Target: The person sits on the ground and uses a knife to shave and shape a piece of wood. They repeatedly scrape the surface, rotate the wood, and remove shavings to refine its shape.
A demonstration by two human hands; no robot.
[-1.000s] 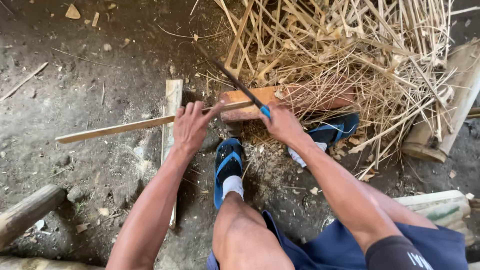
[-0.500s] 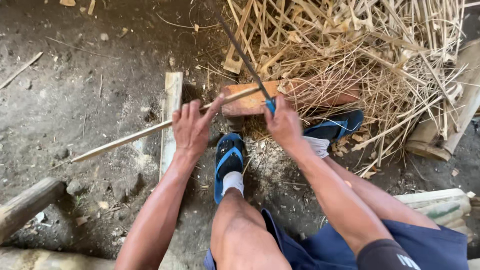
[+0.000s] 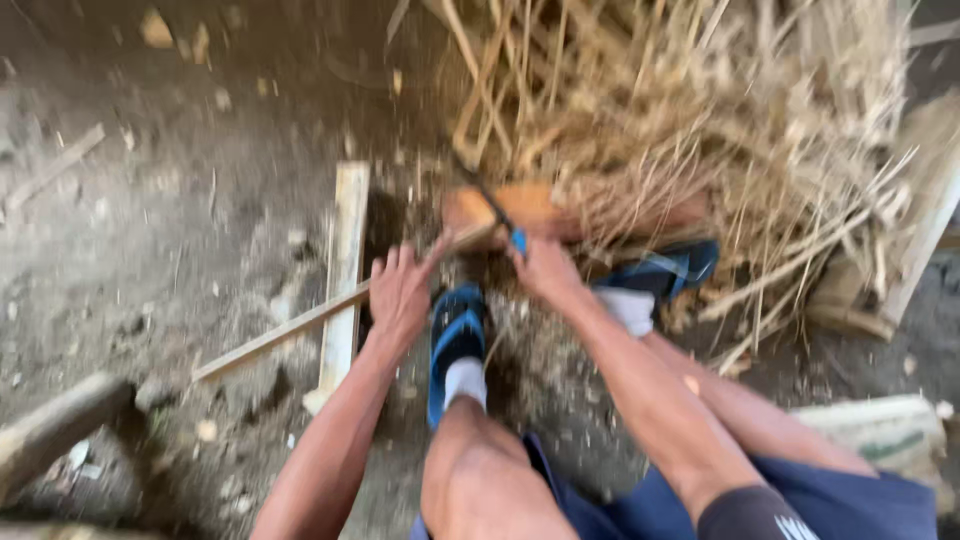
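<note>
The view is blurred by motion. My left hand (image 3: 400, 292) grips a long thin bamboo strip (image 3: 285, 335) that slants down to the left across the dirt. My right hand (image 3: 543, 270) is closed on the blue handle of a dark-bladed knife (image 3: 490, 210), whose blade points up and to the left over an orange wooden block (image 3: 535, 208). The strip's near end rests on that block between my hands. My foot in a blue sandal (image 3: 455, 340) sits just below my hands.
A big pile of split bamboo strips (image 3: 690, 120) fills the upper right. A pale flat board (image 3: 345, 270) lies upright left of the block. A log end (image 3: 55, 425) lies at lower left. A second sandalled foot (image 3: 665, 270) is beside the pile.
The bamboo strip has slid toward me, its far end now nearer. The knife blade has dropped lower over the block, and both hands have shifted slightly down.
</note>
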